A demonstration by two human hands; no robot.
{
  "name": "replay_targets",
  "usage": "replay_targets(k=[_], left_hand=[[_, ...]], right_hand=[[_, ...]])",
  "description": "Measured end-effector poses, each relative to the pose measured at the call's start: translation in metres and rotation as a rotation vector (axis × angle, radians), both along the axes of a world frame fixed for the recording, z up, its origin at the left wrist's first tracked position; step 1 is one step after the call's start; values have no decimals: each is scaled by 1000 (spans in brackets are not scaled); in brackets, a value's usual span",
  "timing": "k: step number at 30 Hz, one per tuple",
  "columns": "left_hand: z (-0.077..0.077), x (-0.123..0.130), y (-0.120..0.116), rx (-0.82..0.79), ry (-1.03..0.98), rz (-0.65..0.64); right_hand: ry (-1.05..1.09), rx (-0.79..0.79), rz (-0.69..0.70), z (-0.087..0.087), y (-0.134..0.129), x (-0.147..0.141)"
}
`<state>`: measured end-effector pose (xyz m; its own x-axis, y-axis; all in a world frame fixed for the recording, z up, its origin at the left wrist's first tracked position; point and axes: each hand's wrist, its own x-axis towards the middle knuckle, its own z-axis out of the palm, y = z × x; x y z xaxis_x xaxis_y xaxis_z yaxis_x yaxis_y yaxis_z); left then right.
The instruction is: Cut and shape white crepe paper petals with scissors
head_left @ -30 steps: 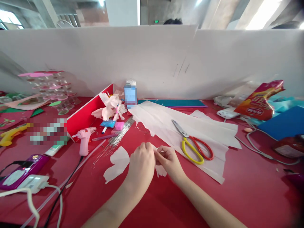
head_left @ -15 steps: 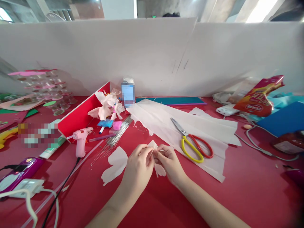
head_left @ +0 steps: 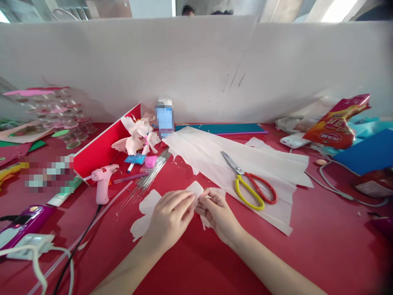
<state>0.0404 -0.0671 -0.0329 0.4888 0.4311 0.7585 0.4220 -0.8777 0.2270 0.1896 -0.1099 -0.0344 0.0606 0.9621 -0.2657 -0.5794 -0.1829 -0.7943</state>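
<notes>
Between my two hands is a small white paper petal [head_left: 195,188], held near the middle of the table. My left hand [head_left: 173,215] is closed on its left side, with the thumb mostly hidden. The fingers of my right hand [head_left: 216,207] pinch its right edge. Under and beside my left hand lies a cut white petal shape [head_left: 144,215]. Another white paper piece [head_left: 206,222] shows below my right hand. Scissors [head_left: 244,176] with one yellow and one red handle rest spread apart on a large white paper sheet [head_left: 270,164] to the right.
A pink glue gun [head_left: 103,182] stands at left by thin metal wires [head_left: 150,172]. A pale pink paper flower [head_left: 136,135] leans by a red-faced board [head_left: 107,151]. A phone [head_left: 165,119] stands at the back. Cables [head_left: 328,184] and a snack bag [head_left: 334,125] are at right.
My left hand has shifted slightly left and flattened over the petal, whose top now shows more. My right hand has barely moved. A person's head now shows above the partition.
</notes>
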Motion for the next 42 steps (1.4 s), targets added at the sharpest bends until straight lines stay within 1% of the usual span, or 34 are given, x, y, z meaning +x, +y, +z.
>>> replay_targets(k=[3,7,9,12,24,28,31,34,37,39,42], left_hand=[[-1,-3,2,73,9,-26],[0,-4,-1,274,91,2],[2,-4,-4,317,146,22],[4,-2,-8,320,193,41],[6,7,-13,313,242,102],[7,8,-14,318,274,108],[5,8,-14,304,257,107],[6,9,-15,229,214,90],[9,7,-13,35,155,30],[10,3,-10,-159,91,20],[6,-4,-2,-541,-58,93]], right_hand=[[8,-16,-11,-2,0,-1],[-15,-41,3,-4,0,-2],[-36,-46,7,-4,0,-3],[-61,-45,3,-5,0,-5],[-97,-66,-34,-7,-2,-5],[-74,-77,-42,-6,-1,-5],[-44,-77,-37,-6,0,-4],[-46,-78,-38,-7,0,-3],[-48,-83,-46,-9,1,-2],[-49,-77,-56,-8,1,-1],[-58,-59,-65,-4,1,1]])
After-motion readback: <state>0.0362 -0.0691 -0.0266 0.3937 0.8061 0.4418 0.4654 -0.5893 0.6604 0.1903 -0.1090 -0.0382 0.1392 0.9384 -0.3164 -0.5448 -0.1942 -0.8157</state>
